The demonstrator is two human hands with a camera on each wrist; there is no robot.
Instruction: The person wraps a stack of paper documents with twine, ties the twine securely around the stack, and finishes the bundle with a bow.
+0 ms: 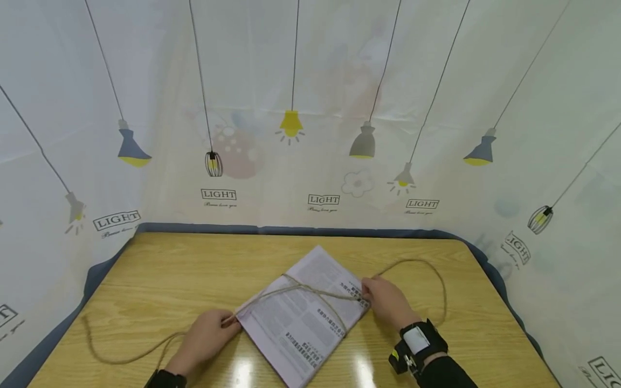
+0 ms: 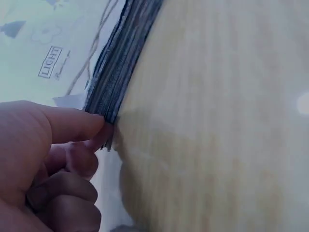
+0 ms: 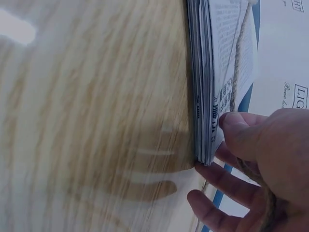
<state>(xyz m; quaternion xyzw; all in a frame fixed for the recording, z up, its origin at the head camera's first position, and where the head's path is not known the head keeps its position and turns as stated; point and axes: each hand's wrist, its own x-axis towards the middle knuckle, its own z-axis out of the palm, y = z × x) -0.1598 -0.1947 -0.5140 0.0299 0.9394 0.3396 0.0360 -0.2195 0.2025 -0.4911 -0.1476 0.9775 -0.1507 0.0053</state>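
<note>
A folded stack of newspapers (image 1: 291, 318) lies turned cornerwise on the table, with brown twine (image 1: 286, 289) laid over its top in two crossing strands. At the stack's left corner, my left hand (image 1: 208, 335) grips the twine; in the left wrist view, thumb and finger meet at the layered paper edge (image 2: 116, 72) and the other fingers curl in. My right hand (image 1: 388, 302) is at the right corner. There its thumb and forefinger pinch the twine (image 3: 236, 63), while the other fingertips reach under the paper corner. Whether the twine runs beneath the stack is hidden.
Loose twine tails trail over the wooden table (image 1: 184, 275), one curving out left, the other looping out right. A pale curtain (image 1: 271, 59) printed with lamps surrounds the table's back and sides. The right wrist wears a strapped device (image 1: 418, 345).
</note>
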